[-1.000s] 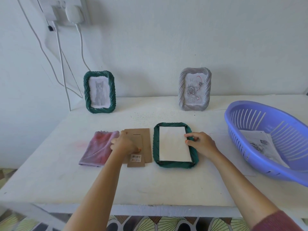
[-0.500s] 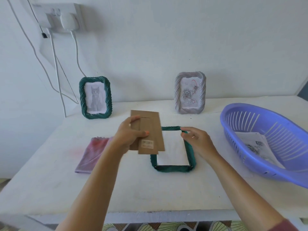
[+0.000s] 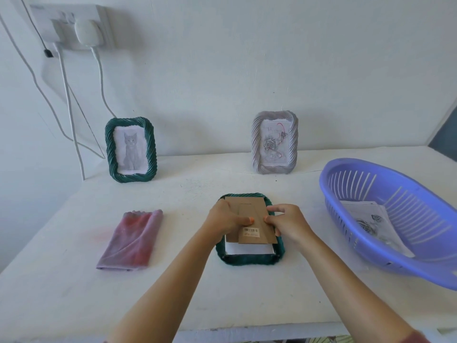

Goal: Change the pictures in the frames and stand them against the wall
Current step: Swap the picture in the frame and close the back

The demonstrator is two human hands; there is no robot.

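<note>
A green frame [image 3: 249, 259] lies face down on the white table [image 3: 74, 293]. A white sheet [image 3: 247, 249] shows in its opening. Over it sits the brown cardboard backing [image 3: 251, 214] with a barcode sticker. My left hand [image 3: 223, 219] grips the backing's left side, thumb on top. My right hand [image 3: 288, 222] pinches its right edge. Against the wall stand a green frame with a cat picture [image 3: 131, 149] and a grey frame with a rose picture [image 3: 274, 142].
A folded pink cloth [image 3: 131, 240] lies left of the frame. A purple plastic basket [image 3: 395, 219] at the right holds a loose rose picture [image 3: 371, 221]. Wall sockets with white cables [image 3: 69, 107] hang at the upper left.
My left hand lifted the cardboard backing from the table beside the cloth and brought it over the face-down frame. My right hand moved from the frame's edge onto the backing.
</note>
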